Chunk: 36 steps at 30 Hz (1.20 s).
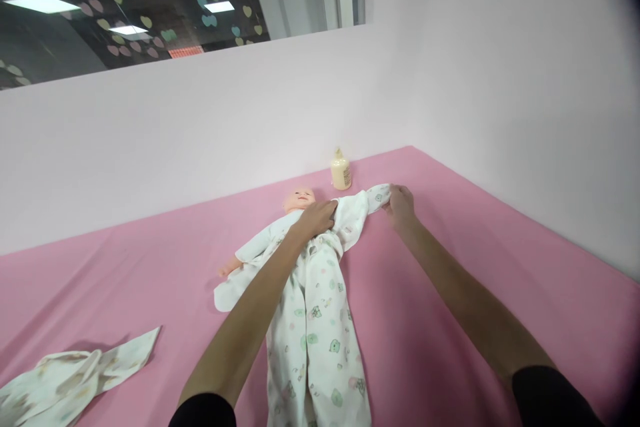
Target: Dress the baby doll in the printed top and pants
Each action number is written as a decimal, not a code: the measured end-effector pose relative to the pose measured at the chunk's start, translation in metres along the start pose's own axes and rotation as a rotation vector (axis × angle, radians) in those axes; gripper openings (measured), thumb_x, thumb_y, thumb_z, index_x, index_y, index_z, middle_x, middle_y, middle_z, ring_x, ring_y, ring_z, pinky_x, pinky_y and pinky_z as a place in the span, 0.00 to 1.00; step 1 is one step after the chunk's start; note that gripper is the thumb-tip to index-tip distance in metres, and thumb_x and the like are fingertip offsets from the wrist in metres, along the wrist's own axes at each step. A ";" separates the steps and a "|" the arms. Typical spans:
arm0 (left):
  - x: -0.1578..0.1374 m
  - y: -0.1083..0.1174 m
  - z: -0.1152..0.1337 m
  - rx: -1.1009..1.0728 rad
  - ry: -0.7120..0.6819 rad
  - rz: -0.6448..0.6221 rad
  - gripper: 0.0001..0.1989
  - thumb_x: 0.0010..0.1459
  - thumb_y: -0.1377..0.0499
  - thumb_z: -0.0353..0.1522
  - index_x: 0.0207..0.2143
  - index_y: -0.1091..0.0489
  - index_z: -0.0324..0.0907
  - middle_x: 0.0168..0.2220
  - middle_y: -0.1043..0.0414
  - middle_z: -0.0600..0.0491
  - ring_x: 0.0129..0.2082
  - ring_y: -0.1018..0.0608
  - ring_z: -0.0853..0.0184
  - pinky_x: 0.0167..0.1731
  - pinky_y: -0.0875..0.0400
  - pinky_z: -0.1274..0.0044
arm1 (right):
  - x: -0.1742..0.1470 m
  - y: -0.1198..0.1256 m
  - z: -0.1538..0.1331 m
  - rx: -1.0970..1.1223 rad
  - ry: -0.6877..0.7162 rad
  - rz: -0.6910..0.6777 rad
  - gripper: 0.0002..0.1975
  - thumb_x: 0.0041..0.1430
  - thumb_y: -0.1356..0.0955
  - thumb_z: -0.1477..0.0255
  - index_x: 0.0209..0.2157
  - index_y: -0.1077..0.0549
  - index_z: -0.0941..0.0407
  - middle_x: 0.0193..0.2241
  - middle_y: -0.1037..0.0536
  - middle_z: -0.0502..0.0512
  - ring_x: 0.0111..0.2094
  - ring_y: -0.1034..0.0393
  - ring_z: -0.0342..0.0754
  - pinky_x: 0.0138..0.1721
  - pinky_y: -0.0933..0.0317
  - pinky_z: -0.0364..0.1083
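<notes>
A baby doll [300,198] lies on its back, with a white patterned baby outfit [320,320] spread over its body and legs. My right hand [401,205] pinches the end of the outfit's sleeve, which is stretched out to the right. My left hand [319,218] is closed at the doll's chest near the shoulder, by the white cloth there; its fingertips are partly hidden. On the left side the doll's arm [231,265] shows a bare hand below a white sleeve, beside a loose flap of cloth.
A cream pump bottle [341,171] stands behind the doll near the wall. A crumpled printed cloth garment [75,377] lies at the lower left. Pink sheeting [175,280] covers the surface, bounded by white walls [175,140] at the back and right.
</notes>
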<state>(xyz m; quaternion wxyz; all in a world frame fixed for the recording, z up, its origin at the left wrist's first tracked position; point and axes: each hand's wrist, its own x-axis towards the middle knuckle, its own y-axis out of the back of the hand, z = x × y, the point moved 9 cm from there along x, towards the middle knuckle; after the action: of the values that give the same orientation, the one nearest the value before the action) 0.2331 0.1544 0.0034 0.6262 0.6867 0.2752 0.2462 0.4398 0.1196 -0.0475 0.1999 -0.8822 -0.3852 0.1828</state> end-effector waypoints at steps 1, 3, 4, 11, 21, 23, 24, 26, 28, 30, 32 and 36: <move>-0.001 0.001 0.000 0.005 0.004 -0.005 0.17 0.53 0.48 0.26 0.46 0.36 0.41 0.46 0.25 0.46 0.41 0.23 0.58 0.35 0.34 0.72 | 0.002 0.003 0.000 -0.014 0.000 0.013 0.02 0.60 0.35 0.75 0.33 0.34 0.55 0.30 0.26 0.51 0.28 0.28 0.43 0.28 0.30 0.43; -0.002 0.001 -0.001 0.015 0.011 -0.016 0.17 0.53 0.48 0.27 0.46 0.34 0.41 0.46 0.25 0.46 0.42 0.23 0.58 0.35 0.33 0.72 | 0.007 0.010 0.000 -0.044 -0.001 0.041 0.01 0.60 0.36 0.75 0.33 0.34 0.55 0.31 0.26 0.51 0.29 0.28 0.44 0.28 0.30 0.44; -0.003 0.002 -0.001 0.018 0.013 -0.022 0.17 0.54 0.47 0.27 0.47 0.34 0.41 0.47 0.25 0.46 0.43 0.23 0.58 0.36 0.33 0.72 | 0.009 0.013 0.000 -0.059 -0.003 0.056 0.01 0.60 0.36 0.75 0.33 0.34 0.55 0.31 0.26 0.51 0.29 0.28 0.44 0.28 0.30 0.44; -0.004 0.003 -0.013 0.050 0.082 -0.013 0.22 0.57 0.46 0.30 0.55 0.35 0.43 0.53 0.27 0.48 0.48 0.24 0.58 0.42 0.32 0.71 | 0.016 0.028 0.001 -0.195 -0.041 0.112 0.02 0.61 0.36 0.75 0.33 0.34 0.55 0.30 0.27 0.51 0.29 0.29 0.43 0.27 0.30 0.43; 0.007 -0.008 -0.009 0.051 0.101 -0.033 0.16 0.55 0.46 0.29 0.46 0.30 0.39 0.46 0.26 0.43 0.44 0.22 0.55 0.40 0.32 0.70 | -0.017 -0.013 0.057 -0.416 -0.202 -0.325 0.16 0.44 0.23 0.64 0.33 0.24 0.59 0.29 0.20 0.58 0.28 0.26 0.52 0.24 0.32 0.47; 0.011 -0.012 -0.006 0.040 0.084 -0.040 0.15 0.54 0.46 0.29 0.45 0.30 0.40 0.45 0.26 0.42 0.44 0.22 0.55 0.40 0.32 0.70 | -0.021 -0.019 0.053 -0.441 -0.136 -0.355 0.15 0.46 0.24 0.64 0.33 0.24 0.58 0.29 0.21 0.55 0.29 0.27 0.50 0.25 0.34 0.45; 0.013 -0.013 -0.005 0.030 0.074 -0.044 0.15 0.54 0.46 0.29 0.44 0.30 0.40 0.45 0.26 0.42 0.43 0.22 0.55 0.39 0.32 0.70 | -0.022 -0.021 0.050 -0.455 -0.095 -0.361 0.14 0.47 0.25 0.63 0.32 0.24 0.57 0.28 0.22 0.53 0.29 0.28 0.48 0.26 0.36 0.44; 0.014 -0.015 -0.003 -0.001 0.049 -0.053 0.12 0.53 0.46 0.29 0.41 0.30 0.40 0.43 0.26 0.43 0.42 0.22 0.56 0.37 0.32 0.72 | -0.023 -0.025 0.042 -0.479 -0.010 -0.372 0.14 0.48 0.26 0.60 0.29 0.26 0.56 0.26 0.24 0.49 0.29 0.31 0.46 0.27 0.39 0.42; 0.015 -0.016 -0.001 -0.043 0.024 -0.062 0.09 0.53 0.46 0.29 0.38 0.31 0.41 0.42 0.25 0.45 0.39 0.23 0.59 0.34 0.34 0.74 | -0.025 -0.030 0.032 -0.543 0.102 -0.392 0.15 0.51 0.28 0.57 0.26 0.28 0.55 0.24 0.26 0.48 0.29 0.34 0.45 0.29 0.42 0.42; 0.014 -0.016 0.000 -0.088 0.002 -0.065 0.08 0.53 0.47 0.29 0.36 0.32 0.42 0.40 0.25 0.47 0.36 0.23 0.62 0.31 0.35 0.75 | -0.029 -0.036 0.024 -0.647 0.229 -0.409 0.18 0.56 0.32 0.55 0.25 0.31 0.55 0.24 0.28 0.47 0.28 0.36 0.45 0.30 0.45 0.43; 0.013 -0.016 0.001 -0.126 -0.013 -0.061 0.08 0.53 0.48 0.29 0.36 0.33 0.42 0.39 0.25 0.49 0.34 0.25 0.64 0.29 0.37 0.75 | -0.031 -0.040 0.019 -0.743 0.323 -0.413 0.19 0.60 0.36 0.54 0.25 0.33 0.54 0.23 0.30 0.47 0.28 0.37 0.45 0.30 0.46 0.44; 0.014 -0.016 0.002 -0.171 -0.025 -0.053 0.08 0.53 0.49 0.28 0.36 0.34 0.43 0.37 0.25 0.50 0.33 0.26 0.64 0.30 0.37 0.75 | -0.032 -0.041 0.019 -0.770 0.373 -0.403 0.20 0.62 0.39 0.54 0.25 0.36 0.54 0.23 0.31 0.48 0.28 0.38 0.45 0.31 0.46 0.44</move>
<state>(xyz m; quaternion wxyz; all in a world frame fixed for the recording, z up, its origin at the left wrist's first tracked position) 0.2436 0.1633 -0.0133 0.6922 0.6262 0.2637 0.2434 0.3853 0.1250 -0.0380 -0.0446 -0.8176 -0.5460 -0.1775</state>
